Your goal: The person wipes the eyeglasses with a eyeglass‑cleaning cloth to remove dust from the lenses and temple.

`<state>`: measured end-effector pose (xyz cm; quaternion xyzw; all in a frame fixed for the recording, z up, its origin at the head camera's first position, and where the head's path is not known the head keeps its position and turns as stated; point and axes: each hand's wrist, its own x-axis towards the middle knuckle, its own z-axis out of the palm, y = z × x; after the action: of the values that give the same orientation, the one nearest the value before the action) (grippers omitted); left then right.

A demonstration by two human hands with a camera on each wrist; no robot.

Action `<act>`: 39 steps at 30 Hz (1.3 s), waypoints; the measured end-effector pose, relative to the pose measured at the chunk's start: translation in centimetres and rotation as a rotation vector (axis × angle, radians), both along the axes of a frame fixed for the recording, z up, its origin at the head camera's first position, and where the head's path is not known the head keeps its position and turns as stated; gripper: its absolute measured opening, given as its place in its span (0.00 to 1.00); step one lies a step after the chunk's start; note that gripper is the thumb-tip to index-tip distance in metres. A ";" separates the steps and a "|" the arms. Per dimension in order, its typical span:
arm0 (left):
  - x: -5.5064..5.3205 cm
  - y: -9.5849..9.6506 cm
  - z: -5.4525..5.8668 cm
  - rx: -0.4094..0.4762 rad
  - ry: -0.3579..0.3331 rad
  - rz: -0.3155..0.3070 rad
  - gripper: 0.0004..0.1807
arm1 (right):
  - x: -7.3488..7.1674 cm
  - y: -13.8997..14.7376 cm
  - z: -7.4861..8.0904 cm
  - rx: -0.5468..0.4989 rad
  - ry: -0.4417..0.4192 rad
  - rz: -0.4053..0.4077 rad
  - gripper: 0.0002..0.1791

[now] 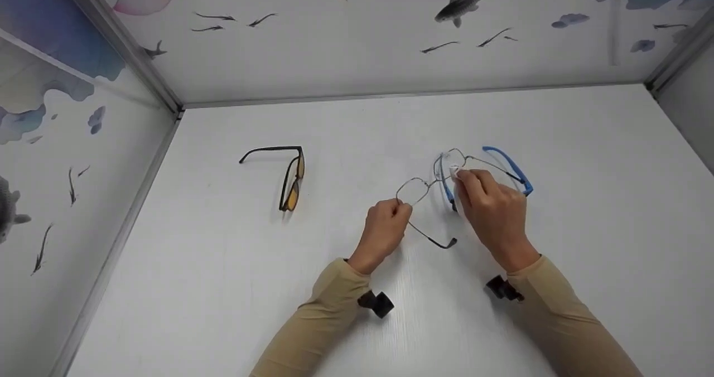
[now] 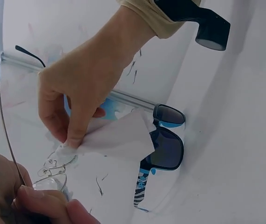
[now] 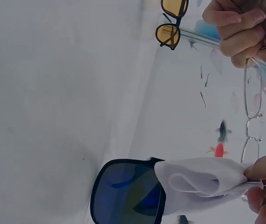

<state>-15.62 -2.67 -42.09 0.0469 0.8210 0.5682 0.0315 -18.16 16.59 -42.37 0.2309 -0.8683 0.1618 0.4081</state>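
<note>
Thin wire-framed eyeglasses point(image 1: 444, 246) hang over the table, temples unfolded. My left hand point(image 1: 385, 225) grips them at one lens's outer edge, by the hinge. At the other lens, my right hand point(image 1: 495, 212) pinches a white cloth point(image 3: 202, 177), fingers and thumb folded over the lens with the cloth between. The lens under those fingers is largely hidden. A loose flap of the cloth droops from the fingers in the left wrist view. Beyond and below the right hand lie blue-templed sunglasses point(image 1: 517, 172) with dark lenses, partly covered by that hand.
Black-framed glasses with yellow lenses point(image 1: 292, 199) lie on the left of the white table point(image 1: 223, 288), one temple stretched out. Printed panels with fish border the table at the back point(image 1: 357, 48) and left point(image 1: 111, 159). Each wrist carries a small black camera point(image 1: 382, 304).
</note>
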 end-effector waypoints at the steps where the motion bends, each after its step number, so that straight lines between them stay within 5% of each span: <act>1: 0.0 -0.2 0.0 0.010 -0.004 0.003 0.18 | 0.1 0.2 0.0 -0.002 0.000 0.010 0.06; 9: -0.3 -2.1 0.2 0.001 0.009 0.033 0.18 | 0.9 3.2 0.8 -0.211 -0.134 0.146 0.10; 17: -1.1 -3.3 0.4 -0.120 0.178 0.047 0.18 | 1.9 6.7 2.9 -0.401 -0.219 0.318 0.18; 21: -1.6 -3.8 0.3 -0.197 0.261 0.079 0.17 | 2.7 7.3 4.8 -0.398 -0.223 0.377 0.17; 25: -2.0 -4.1 0.2 -0.257 0.320 0.103 0.18 | 3.1 7.4 5.8 -0.380 -0.225 0.468 0.06; 30: -2.2 -4.1 0.2 -0.282 0.364 0.085 0.18 | 2.6 7.2 5.1 -0.324 -0.260 0.547 0.18; 33: -2.1 -3.9 0.3 -0.286 0.363 0.074 0.17 | 2.2 7.1 4.6 -0.292 -0.294 0.544 0.07; 39: -1.6 -3.3 0.3 -0.289 0.350 0.025 0.16 | 1.7 6.7 4.1 -0.272 -0.341 0.482 0.20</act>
<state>-17.25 -5.98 -41.83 0.1297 0.8874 0.4280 -0.1120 -16.43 23.34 -38.29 0.3427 -0.8150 0.4045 0.2338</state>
